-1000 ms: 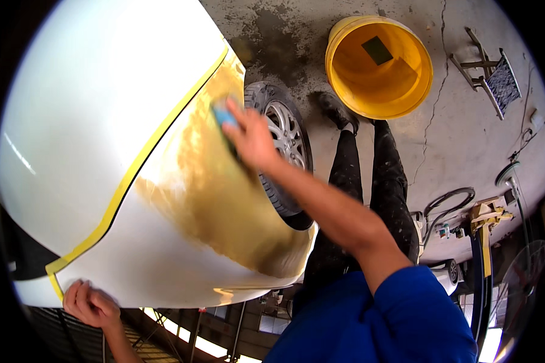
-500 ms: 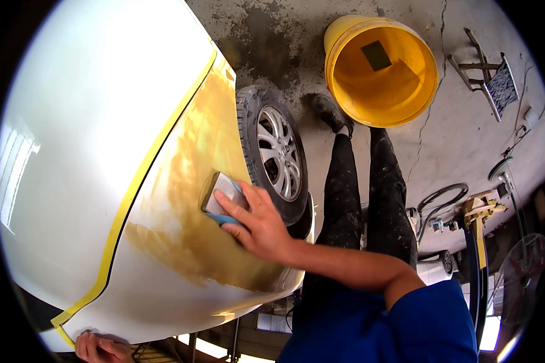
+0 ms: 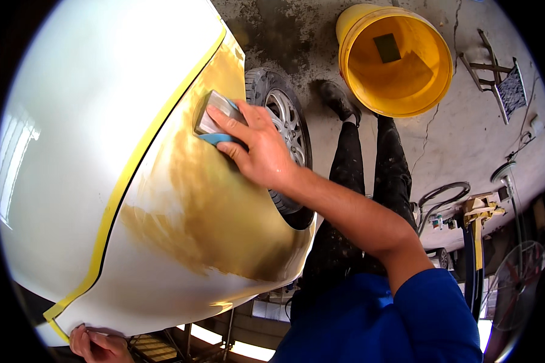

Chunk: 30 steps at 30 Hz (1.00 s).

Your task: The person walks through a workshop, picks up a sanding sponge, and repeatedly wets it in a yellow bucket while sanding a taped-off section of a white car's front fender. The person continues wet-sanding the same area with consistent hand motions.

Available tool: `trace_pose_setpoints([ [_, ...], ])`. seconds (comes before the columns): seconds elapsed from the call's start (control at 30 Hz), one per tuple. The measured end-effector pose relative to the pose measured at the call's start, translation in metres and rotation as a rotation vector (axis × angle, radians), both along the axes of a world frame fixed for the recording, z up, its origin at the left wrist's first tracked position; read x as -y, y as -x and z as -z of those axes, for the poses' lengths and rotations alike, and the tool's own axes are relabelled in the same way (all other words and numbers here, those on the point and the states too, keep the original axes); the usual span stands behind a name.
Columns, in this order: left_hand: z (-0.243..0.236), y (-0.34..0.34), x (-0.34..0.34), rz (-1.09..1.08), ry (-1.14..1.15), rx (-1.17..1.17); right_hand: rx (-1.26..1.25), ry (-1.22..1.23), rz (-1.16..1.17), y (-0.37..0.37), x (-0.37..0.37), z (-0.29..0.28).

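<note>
My right hand is closed round a grey sanding block with a blue edge. The block lies flat on the yellow-brown worked patch of a white car's body panel, near the wheel. Yellow masking tape follows the dark seam left of the patch. At the lower left, my left hand rests at the panel's lower edge with its fingers bent against it; part of the hand is cut off by the picture's rim.
A yellow bucket stands on the stained concrete floor beyond my feet, with a dark rectangular pad inside. A folding stool lies to its right. Farther right are a coiled black hose and a fan.
My right hand has slid the sanding block up the patch, away from me, along the panel. My left hand stays at the lower edge. The whole view has shifted slightly.
</note>
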<state>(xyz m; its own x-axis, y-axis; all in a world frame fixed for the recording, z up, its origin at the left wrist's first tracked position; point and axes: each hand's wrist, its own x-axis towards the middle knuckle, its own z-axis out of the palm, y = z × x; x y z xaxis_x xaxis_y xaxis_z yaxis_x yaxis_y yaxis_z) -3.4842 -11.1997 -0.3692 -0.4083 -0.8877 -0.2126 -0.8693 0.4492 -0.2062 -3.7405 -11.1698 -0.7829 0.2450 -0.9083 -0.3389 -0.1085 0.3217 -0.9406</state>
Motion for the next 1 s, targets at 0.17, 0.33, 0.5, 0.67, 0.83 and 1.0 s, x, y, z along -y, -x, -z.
trace_pose_setpoints([
  [0.17,0.0,-0.005,-0.001,0.009,0.012,0.035,0.039,0.062,-0.091,0.007,-0.039,-0.025],
  [0.33,0.017,-0.004,0.015,0.022,-0.003,0.032,0.018,0.05,0.016,0.003,0.009,0.011],
  [0.5,-0.001,-0.003,0.006,0.016,-0.033,0.062,0.13,0.06,-0.088,0.012,-0.041,-0.01],
  [0.67,0.018,-0.001,0.01,0.03,0.027,0.049,0.154,0.024,-0.019,0.001,0.008,0.009],
  [0.83,0.01,-0.001,0.01,0.02,0.001,0.044,0.119,0.046,-0.096,0.015,-0.049,-0.009],
  [1.0,0.016,-0.002,0.012,0.023,0.027,0.044,0.03,0.016,0.114,-0.017,0.025,0.038],
])
